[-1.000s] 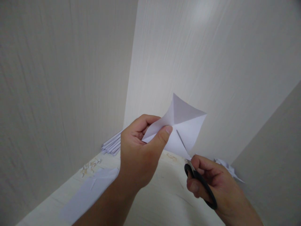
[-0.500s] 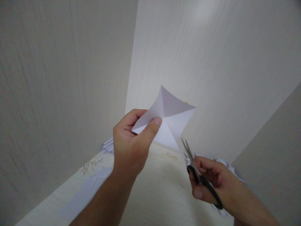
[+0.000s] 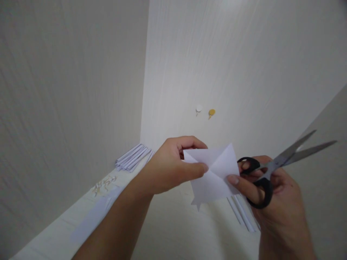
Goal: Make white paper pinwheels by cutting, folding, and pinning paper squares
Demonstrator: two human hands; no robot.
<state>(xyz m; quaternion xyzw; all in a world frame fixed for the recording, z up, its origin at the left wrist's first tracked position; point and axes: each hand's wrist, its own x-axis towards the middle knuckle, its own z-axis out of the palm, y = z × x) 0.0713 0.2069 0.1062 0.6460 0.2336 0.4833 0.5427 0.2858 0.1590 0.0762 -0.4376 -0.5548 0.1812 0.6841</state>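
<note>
Head view: creased paper [image 3: 214, 173] between both hands.

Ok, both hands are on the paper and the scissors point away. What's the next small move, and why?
Probably swing the scissors back toward the folded paper. Their blades stand open but aim right, off the sheet, while the left hand and right hand both pinch it, so no edge sits between the blades.

Your left hand [image 3: 173, 168] and right hand [image 3: 273, 202] showing bare, forearms uncovered, no sleeves, gloves, rings or watch appearing.
</note>
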